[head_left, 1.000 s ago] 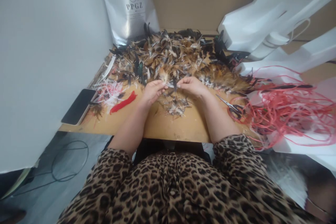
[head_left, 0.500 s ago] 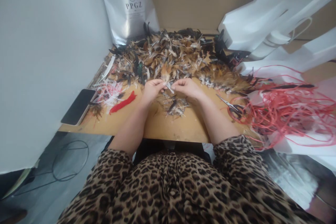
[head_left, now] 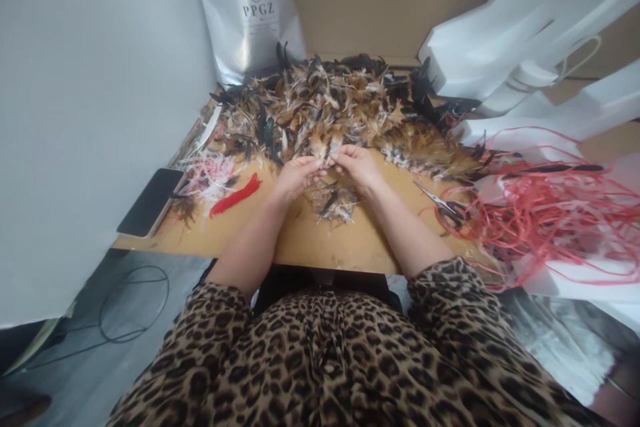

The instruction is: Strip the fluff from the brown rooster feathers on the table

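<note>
My left hand [head_left: 299, 177] and my right hand [head_left: 354, 165] meet near the middle of the table, fingertips almost touching. Between my left thumb and finger is a light brown feather [head_left: 319, 147], its fluffy part pointing away from me. A second brown-and-white feather [head_left: 336, 141] stands up at my right fingertips, which are pinched together. The exact grip is small and partly hidden by the fingers. Just beyond lies a big heap of brown and black feathers [head_left: 320, 93]. A small pile of feather scraps [head_left: 337, 205] rests on the table below my hands.
At the left are a phone [head_left: 150, 203], white and pink strips [head_left: 213, 173] and a red bundle of thread [head_left: 235, 195]. Scissors [head_left: 443, 203] lie right of my arm, beside tangled red string [head_left: 555, 213]. A silver bag [head_left: 255, 47] stands behind, with white foam pieces [head_left: 465, 47] at the right.
My hands have come closer together. A second feather now stands at my right fingertips, and the pale quill end that stuck out between my hands is no longer visible.
</note>
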`<state>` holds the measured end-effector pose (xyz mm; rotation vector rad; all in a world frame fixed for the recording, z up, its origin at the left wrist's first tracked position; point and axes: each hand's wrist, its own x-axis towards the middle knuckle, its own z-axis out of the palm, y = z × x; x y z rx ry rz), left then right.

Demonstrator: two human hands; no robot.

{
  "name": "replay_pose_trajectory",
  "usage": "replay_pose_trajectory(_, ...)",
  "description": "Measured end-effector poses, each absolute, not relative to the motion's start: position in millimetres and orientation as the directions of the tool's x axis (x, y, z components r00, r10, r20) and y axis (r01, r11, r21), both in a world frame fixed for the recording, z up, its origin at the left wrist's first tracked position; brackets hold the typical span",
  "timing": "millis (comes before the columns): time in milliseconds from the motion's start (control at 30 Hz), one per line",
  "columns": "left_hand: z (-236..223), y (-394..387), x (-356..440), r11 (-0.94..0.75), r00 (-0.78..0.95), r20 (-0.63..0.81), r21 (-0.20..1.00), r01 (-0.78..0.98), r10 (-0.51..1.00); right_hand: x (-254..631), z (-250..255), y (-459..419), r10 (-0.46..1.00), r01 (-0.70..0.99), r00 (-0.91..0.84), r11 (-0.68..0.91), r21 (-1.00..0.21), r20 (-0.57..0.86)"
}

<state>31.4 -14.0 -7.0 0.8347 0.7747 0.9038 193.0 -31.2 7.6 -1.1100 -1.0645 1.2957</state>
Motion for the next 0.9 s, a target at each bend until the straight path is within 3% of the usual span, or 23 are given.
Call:
replay_pose_trajectory(467,-5,-16,35,0.379,0.394,-0.245,0.872,-0.311,0.886,185,-1,-32,0.998,-0.052,0.069,-0.009,-0.999,-0.013)
replay_pose_trajectory(733,-7,-14,33,0.202,0.339,-0.113,0.949,-0.241,0.934,183,2,-32,0.998,-0.101,0.065,0.003,-0.995,-0.004)
replay_pose_trajectory(800,-6,-11,29,0.153,0.299,-0.069,0.951,-0.268,0.952,185,2,-32,0.997,-0.035,0.074,0.023,-0.999,0.020)
replay_pose_trajectory(900,-1,-7,22,0.104,0.197,-0.039,0.936,-0.335,0.980,192,-1,-30,0.992,0.199,0.058,0.096,-0.975,0.109)
